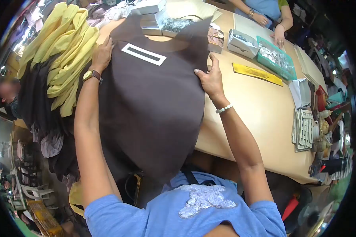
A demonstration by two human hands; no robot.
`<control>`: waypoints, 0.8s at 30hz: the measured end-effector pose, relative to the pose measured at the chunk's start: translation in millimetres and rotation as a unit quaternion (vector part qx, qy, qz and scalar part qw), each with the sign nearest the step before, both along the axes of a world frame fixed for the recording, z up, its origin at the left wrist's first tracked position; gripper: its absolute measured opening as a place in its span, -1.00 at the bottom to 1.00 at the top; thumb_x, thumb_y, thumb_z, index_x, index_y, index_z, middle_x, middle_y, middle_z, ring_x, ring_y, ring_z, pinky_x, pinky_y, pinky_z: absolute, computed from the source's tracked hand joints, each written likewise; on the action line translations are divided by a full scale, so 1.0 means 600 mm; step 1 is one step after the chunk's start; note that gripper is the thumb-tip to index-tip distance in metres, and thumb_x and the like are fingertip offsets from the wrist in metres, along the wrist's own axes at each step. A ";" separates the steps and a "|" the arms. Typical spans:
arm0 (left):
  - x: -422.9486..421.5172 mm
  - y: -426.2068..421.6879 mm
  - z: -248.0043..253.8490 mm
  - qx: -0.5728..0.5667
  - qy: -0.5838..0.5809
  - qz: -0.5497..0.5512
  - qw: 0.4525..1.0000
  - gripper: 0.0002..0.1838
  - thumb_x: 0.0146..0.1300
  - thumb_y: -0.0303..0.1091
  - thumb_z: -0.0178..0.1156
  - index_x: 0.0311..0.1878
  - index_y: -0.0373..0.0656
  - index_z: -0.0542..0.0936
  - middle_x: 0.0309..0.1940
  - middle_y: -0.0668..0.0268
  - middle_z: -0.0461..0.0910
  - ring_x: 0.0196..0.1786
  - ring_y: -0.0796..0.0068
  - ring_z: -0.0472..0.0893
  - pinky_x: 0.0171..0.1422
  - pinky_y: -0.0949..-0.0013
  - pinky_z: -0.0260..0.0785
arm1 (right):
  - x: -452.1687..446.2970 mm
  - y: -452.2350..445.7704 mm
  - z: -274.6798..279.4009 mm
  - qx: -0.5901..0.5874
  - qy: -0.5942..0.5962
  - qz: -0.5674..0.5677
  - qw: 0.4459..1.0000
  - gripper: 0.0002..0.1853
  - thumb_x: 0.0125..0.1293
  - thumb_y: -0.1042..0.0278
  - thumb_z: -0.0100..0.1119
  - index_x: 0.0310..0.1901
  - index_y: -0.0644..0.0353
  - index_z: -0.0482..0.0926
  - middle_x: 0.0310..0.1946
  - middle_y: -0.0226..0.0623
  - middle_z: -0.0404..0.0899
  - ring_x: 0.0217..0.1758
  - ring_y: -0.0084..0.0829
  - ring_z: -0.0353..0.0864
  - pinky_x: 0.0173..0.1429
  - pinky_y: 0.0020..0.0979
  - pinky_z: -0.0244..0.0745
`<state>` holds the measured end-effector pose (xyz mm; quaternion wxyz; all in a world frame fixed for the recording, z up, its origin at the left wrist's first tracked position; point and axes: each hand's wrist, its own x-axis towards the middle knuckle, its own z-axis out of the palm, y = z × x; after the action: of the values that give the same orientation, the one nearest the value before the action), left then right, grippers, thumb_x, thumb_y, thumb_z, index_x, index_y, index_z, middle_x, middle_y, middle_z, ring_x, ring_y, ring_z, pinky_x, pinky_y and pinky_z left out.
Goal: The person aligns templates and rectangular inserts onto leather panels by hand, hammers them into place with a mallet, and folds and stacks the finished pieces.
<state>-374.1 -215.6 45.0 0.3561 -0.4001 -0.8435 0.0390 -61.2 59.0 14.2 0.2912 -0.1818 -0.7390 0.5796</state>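
Observation:
A large dark brown cloth garment piece (154, 102) with a curved neckline spreads in front of me, its lower part hanging over the table's near edge. Near the neckline is a narrow white rectangular outline (143, 54). At the piece's left edge, my left hand (102, 55) holds the cloth, its fingertips partly hidden along the border. My right hand (213, 81) grips the right edge, thumb on top and a finger raised beside it. Left of my left hand lies a heap of yellow cloth (67, 51) over dark cloth (39, 89).
A yellow ruler-like strip (258, 74) lies on the table (245, 118) at right. Beyond it are a green basket (283, 71) with small packets and a white box (241, 45). Another person's hands (279, 35) rest at the far side. White slotted templates (303, 128) stand at the right edge.

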 end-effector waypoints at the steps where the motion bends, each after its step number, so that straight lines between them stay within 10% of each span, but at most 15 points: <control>1: -0.007 0.006 -0.007 -0.002 -0.007 0.004 1.000 -0.60 0.36 -0.20 -0.05 0.18 -0.17 0.43 0.19 0.24 0.44 -0.13 0.14 0.57 -0.03 0.15 0.45 | 0.001 0.000 0.000 -0.012 -0.039 -0.011 0.999 -0.23 0.10 0.51 0.21 0.32 0.38 0.04 0.19 0.28 0.30 0.27 0.03 0.36 0.32 -0.27 0.26; 7: -0.016 0.035 -0.018 -0.031 0.005 0.083 0.996 -0.56 0.33 -0.12 0.00 0.24 -0.03 0.39 0.29 0.18 0.31 0.24 0.03 0.35 0.25 -0.02 0.24 | -0.033 0.020 -0.023 0.155 -0.050 -0.134 0.977 -0.29 0.15 0.43 0.20 0.31 0.35 0.10 -0.45 -0.15 0.60 -0.38 -0.40 0.61 -0.23 -0.42 0.50; 16: 0.019 0.012 -0.097 0.007 -0.300 0.057 0.952 -0.42 0.38 0.10 -0.27 0.35 0.02 0.28 0.38 0.11 0.16 0.39 0.00 0.14 0.36 -0.29 -0.04 | -0.044 0.022 -0.053 0.106 -0.063 -0.158 0.980 -0.27 0.14 0.34 0.24 0.28 0.42 0.14 -0.39 -0.08 0.60 -0.33 -0.39 0.60 -0.20 -0.42 0.50; 18: 0.010 0.012 -0.109 0.034 -0.324 0.021 0.945 -0.41 0.39 0.09 -0.27 0.35 -0.02 0.27 0.38 0.13 0.17 0.40 0.03 0.15 0.35 -0.27 -0.01 | -0.039 0.016 -0.043 0.023 -0.065 -0.133 0.989 -0.29 0.12 0.32 0.24 0.27 0.37 0.16 -0.20 0.16 0.54 -0.14 -0.11 0.58 0.01 -0.30 0.45; 21: 0.034 0.044 -0.059 -0.038 -0.243 0.146 0.958 -0.42 0.39 0.06 -0.23 0.32 -0.10 0.30 0.33 0.18 0.25 0.39 0.07 0.17 0.33 -0.21 0.06 | -0.038 0.015 -0.047 -0.013 -0.067 -0.123 0.990 -0.30 0.12 0.31 0.23 0.26 0.34 0.18 -0.11 0.26 0.52 -0.04 0.03 0.57 0.12 -0.24 0.41; 24: 0.128 0.111 -0.009 0.036 -0.158 0.048 0.986 -0.57 0.36 -0.12 -0.08 0.19 -0.12 0.41 0.14 0.18 0.44 0.21 0.03 0.36 0.27 0.15 0.24 | -0.039 0.009 -0.046 -0.011 -0.055 -0.135 0.989 -0.34 0.13 0.34 0.20 0.24 0.33 0.20 -0.12 0.20 0.54 -0.05 0.02 0.57 0.11 -0.22 0.40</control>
<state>-297.1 -148.9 39.5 0.2301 -0.3469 -0.9084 -0.0385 -84.9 64.3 -13.1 0.3243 -0.3147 -0.7161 0.5319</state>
